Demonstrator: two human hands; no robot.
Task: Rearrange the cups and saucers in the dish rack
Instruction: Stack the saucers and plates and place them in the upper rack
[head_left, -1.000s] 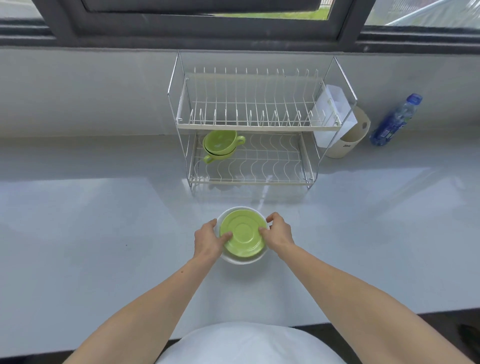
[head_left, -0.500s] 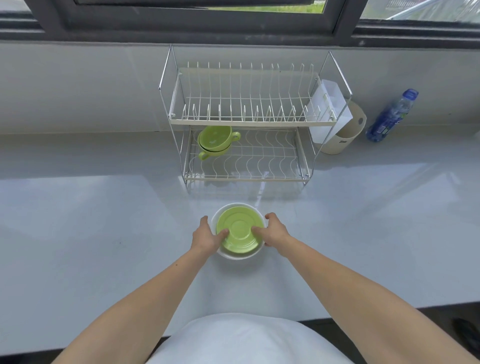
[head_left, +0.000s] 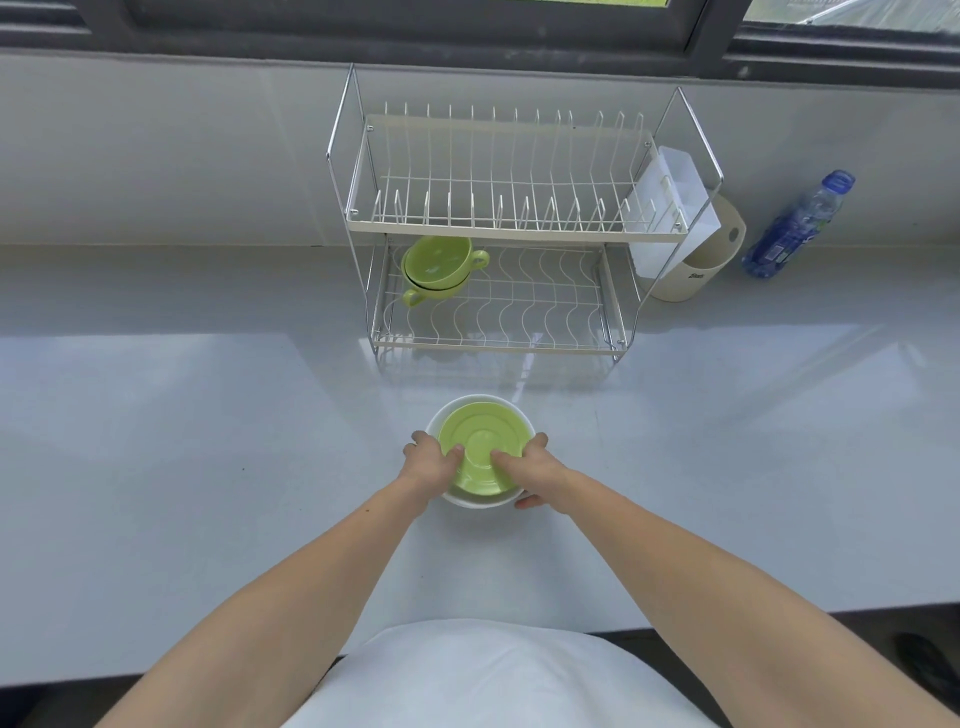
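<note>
Saucers, a green saucer (head_left: 480, 457) sitting on a white saucer (head_left: 475, 501), lie stacked on the tabletop (head_left: 182, 441) just in front of the dish rack (head_left: 498, 234). Both hands close on the stack from opposite sides. The left hand (head_left: 430, 462) has its thumb laid over the green saucer's left part and its fingers wrapped round the outer edge; the grip is narrow, pinched onto the rim. The right hand (head_left: 535, 470) mirrors it, thumb on the green surface, one fingertip showing below the white rim at the near side. Whether the stack is lifted or resting on the tabletop cannot be told.

Two green cups (head_left: 439, 267) are nested on the left end of the rack's lower shelf, tilted, one handle pointing right and the other left and forward. The upper shelf's wire slots hold nothing. A white cutlery holder (head_left: 670, 208) hangs on the rack's right end, partly covering a beige container (head_left: 696, 270) behind it. A blue bottle (head_left: 800, 223) leans further right. The near part of the white saucer is hidden by the hands.
</note>
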